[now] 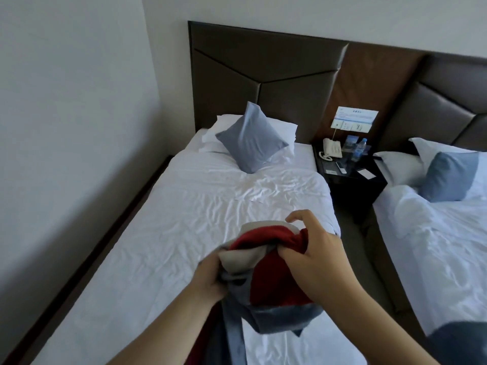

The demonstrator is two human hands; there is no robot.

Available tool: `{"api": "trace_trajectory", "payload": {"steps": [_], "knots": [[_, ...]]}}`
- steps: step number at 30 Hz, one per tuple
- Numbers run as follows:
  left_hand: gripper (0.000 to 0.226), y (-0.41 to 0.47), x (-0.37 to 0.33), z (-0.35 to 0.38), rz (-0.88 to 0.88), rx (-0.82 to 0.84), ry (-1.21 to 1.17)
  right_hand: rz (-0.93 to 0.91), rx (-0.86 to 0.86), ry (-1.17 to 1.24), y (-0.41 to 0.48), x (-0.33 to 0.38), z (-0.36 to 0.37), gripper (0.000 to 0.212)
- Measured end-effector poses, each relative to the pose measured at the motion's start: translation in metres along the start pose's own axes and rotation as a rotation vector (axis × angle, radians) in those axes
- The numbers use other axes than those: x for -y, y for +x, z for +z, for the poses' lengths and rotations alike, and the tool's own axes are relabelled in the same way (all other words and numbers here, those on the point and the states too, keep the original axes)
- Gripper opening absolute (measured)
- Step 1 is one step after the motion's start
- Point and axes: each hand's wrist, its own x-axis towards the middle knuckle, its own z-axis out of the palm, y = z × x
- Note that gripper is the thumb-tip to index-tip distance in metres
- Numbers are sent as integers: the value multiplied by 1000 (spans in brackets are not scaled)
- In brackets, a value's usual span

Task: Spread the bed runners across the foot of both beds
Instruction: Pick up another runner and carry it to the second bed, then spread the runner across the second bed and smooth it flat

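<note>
Red, grey and blue cloth, the bunched bed runner [266, 272], hangs above the foot of the left bed [163, 233]. We clutch it with our left hand [210, 275] closed underneath and our right hand [313, 256] pinching its top fold.

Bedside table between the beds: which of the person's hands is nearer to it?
Right. The right hand grips the bunched bed runner on the side toward the bedside table; the left hand holds the runner's other side, farther from the table.
</note>
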Motion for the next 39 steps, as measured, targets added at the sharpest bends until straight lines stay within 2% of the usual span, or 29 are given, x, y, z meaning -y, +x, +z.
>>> {"api": "trace_trajectory", "payload": {"steps": [2,5,8,10,13,16,18,20,23,25,27,29,32,39], "knots": [[36,6,-32,15,136,-154,129,16,-6,0,-1,-2,-3,36],[37,-16,-74,51,432,-237,503,-5,0,-35,0,-5,-12,48],[50,-42,-125,95,850,-27,950,-58,62,-149,0,-3,-27,78],[59,-53,-146,129,989,158,1349,-97,64,-217,3,0,-35,92],[52,-63,-145,172,1033,325,1847,-205,-77,-193,11,-3,-38,82],[39,-57,-119,173,1104,400,2190,-247,-239,-134,21,-18,-37,66],[31,-49,-100,156,1089,352,2180,-220,-256,-162,28,-34,-32,62],[36,-38,-84,136,951,270,2129,-183,-177,-235,34,-52,-22,57],[26,-13,-57,98,781,400,2095,-132,48,-272,39,-79,3,55],[23,3,-35,71,660,431,2077,-100,176,-295,39,-94,24,56],[40,20,-10,40,559,428,2007,-66,270,-325,36,-106,47,55],[54,34,13,7,431,344,1870,-45,360,-362,33,-116,72,54],[48,56,42,-51,324,148,1658,-32,488,-394,27,-131,109,51],[54,74,83,-173,247,-330,1446,-19,723,-463,12,-173,208,50]]}}
